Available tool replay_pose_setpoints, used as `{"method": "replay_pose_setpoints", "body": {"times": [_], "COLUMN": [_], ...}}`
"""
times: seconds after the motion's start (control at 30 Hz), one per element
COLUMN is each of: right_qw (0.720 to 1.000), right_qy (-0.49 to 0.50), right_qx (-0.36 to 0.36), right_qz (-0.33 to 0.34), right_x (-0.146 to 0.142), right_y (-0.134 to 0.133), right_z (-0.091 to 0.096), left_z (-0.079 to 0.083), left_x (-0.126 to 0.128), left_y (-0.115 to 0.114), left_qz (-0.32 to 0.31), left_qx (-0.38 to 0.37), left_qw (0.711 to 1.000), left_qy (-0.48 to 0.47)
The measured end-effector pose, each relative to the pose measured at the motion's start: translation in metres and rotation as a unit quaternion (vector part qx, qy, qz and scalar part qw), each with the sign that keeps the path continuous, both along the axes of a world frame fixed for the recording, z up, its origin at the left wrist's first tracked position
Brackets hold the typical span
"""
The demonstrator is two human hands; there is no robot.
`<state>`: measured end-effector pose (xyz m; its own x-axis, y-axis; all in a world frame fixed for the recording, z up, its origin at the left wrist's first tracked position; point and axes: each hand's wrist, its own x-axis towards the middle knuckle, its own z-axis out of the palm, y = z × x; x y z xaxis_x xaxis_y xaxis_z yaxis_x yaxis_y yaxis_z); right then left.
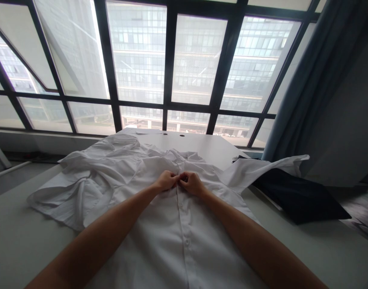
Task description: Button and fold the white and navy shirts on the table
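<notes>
1. Shirt (147, 218) lies crumpled on the worktop (30, 249), placket (180, 212) facing up;
2. left hand (165, 180) and right hand (191, 184) nearly touch, fingertips (178, 177) pinched shut on the placket;
3. close pinching suits this; whatever lies under them is hidden.

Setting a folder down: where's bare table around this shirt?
Bare tabletop lies beyond the white shirt, by two grommets, and left of the left forearm. Crowded: the placket, where left hand and right hand meet, and rightward, where a shirt flap overlies a dark cushion.
</notes>
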<state>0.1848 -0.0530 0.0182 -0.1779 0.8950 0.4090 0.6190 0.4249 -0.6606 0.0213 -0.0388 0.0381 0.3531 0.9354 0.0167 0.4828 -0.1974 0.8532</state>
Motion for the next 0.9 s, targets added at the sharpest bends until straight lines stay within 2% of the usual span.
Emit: {"method": "replay_pose_setpoints", "body": {"times": [0.17,0.43,0.7,0.9], "right_qw": [1.0,1.0,0.992,0.991], "right_qy": [0.005,-0.018,-0.123,-0.13], "right_qx": [-0.004,-0.017,0.002,-0.029], "right_qz": [0.009,0.019,0.023,0.031], "right_x": [0.002,0.005,0.008,0.01], "right_y": [-0.001,0.001,0.003,0.008], "right_z": [0.0,0.004,0.008,0.009], "left_z": [0.001,-0.001,-0.004,-0.002], "left_x": [0.001,0.001,-0.002,-0.003], "left_y": [0.0,0.003,0.006,0.005], "left_qz": [0.018,0.008,-0.04,-0.051], "left_qx": [-0.031,-0.003,0.099,0.111], "left_qw": [0.999,1.0,0.993,0.99], "left_qy": [-0.023,-0.004,0.054,0.067]}}
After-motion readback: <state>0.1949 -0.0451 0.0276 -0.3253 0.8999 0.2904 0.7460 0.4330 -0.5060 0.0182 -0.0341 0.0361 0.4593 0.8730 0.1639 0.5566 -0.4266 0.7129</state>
